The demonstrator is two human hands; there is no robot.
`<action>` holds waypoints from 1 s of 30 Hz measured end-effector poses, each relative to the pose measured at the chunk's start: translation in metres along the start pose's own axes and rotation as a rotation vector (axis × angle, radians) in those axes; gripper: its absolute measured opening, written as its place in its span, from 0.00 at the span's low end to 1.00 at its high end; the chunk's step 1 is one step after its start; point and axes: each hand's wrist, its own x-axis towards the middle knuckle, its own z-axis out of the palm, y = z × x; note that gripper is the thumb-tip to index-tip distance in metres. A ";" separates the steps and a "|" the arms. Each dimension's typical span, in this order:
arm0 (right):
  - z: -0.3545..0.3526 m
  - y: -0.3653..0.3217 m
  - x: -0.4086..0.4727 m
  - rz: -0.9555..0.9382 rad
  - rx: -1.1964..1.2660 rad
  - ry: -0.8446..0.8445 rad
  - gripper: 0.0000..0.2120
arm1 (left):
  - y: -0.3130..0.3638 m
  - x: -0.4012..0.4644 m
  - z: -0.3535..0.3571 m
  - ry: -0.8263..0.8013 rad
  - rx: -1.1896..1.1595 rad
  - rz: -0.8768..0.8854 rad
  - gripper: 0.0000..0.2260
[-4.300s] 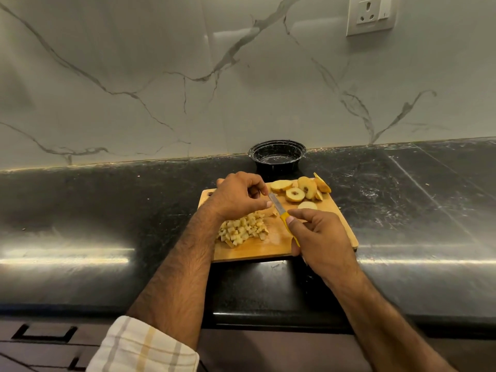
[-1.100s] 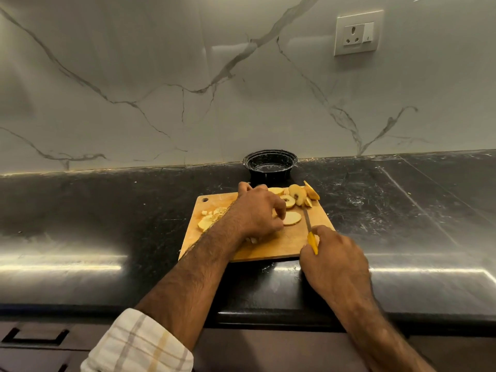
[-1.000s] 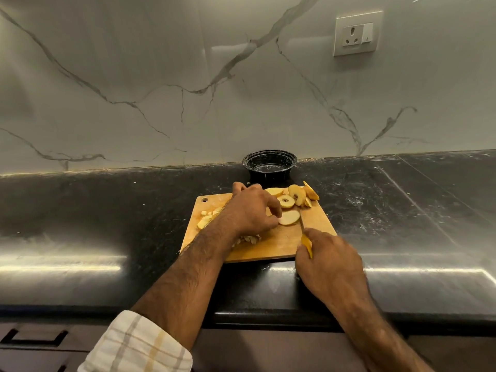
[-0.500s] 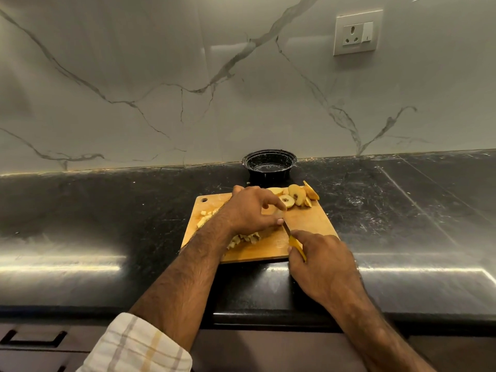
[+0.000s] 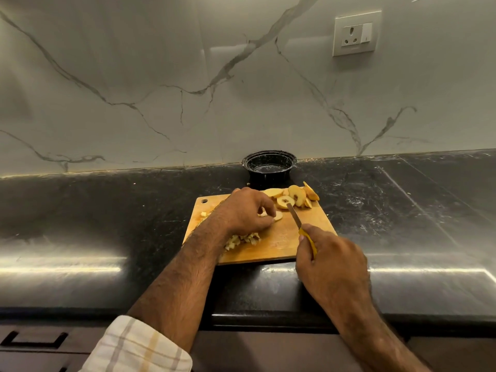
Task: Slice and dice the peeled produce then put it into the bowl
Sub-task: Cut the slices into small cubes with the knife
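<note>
**Slice held on the board, knife raised beside it**

A black stone counter (image 5: 107, 210) with bright streaks of reflected light runs below a pale marble wall (image 5: 161, 76) veined in grey. A white wall socket (image 5: 355, 33) sits high on the right. Dark drawer fronts (image 5: 35, 342) show under the counter's front edge.

A wooden cutting board (image 5: 279, 242) lies on the counter, and a black bowl (image 5: 269, 167) stands just behind it, against the wall.

The left hand (image 5: 245, 210) rests over the middle of the board, fingers curled down and pinching a pale fruit slice (image 5: 276, 216) flat against the wood; only the slice's right edge shows past the fingertips. A heap of diced pieces (image 5: 243, 240) lies under the wrist, on the board's near left part. More round slices (image 5: 292, 197) are piled at the far right corner, near the bowl.

The right hand (image 5: 330, 264) grips the yellow handle of a knife (image 5: 298, 218) at the board's near right corner. The blade points away toward the pile, its tip close to the slices, just right of the pinched slice.

A checked sleeve (image 5: 139, 347) covers the left forearm.
</note>
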 end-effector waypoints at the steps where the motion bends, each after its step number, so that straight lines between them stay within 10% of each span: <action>1: 0.000 0.000 0.001 -0.018 0.012 -0.027 0.19 | 0.000 0.000 0.001 -0.002 -0.020 0.007 0.06; 30: 0.000 -0.025 0.034 -0.007 -0.298 -0.508 0.13 | 0.002 0.009 0.007 -0.014 -0.132 -0.086 0.05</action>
